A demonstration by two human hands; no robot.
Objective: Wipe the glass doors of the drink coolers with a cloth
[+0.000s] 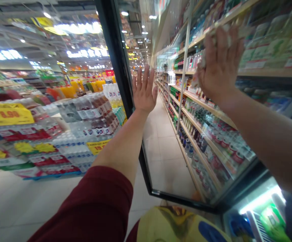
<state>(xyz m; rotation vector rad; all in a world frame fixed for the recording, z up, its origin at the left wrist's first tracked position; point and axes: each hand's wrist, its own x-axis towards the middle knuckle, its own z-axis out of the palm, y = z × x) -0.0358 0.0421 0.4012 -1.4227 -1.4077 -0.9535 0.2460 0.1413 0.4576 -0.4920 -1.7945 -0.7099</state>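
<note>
A tall glass fridge door point(166, 151) with a black frame point(115, 57) stands swung open in front of me. My left hand point(143, 90) lies flat on the glass near the frame's edge, with fingers spread and nothing in it. A dark red sleeve covers that arm. Higher up and to the right, my right hand point(219, 67) presses a crumpled whitish cloth point(201, 61) against the glass. The cloth shows blurred around the fingers.
Drink shelves point(201, 134) run down the aisle on the right, seen through the glass. Stacked packs of bottled water point(80, 134) with yellow price signs point(10, 114) stand on the left. The lit fridge interior point(261, 201) is at bottom right. A yellow and blue object point(181, 225) sits low in front.
</note>
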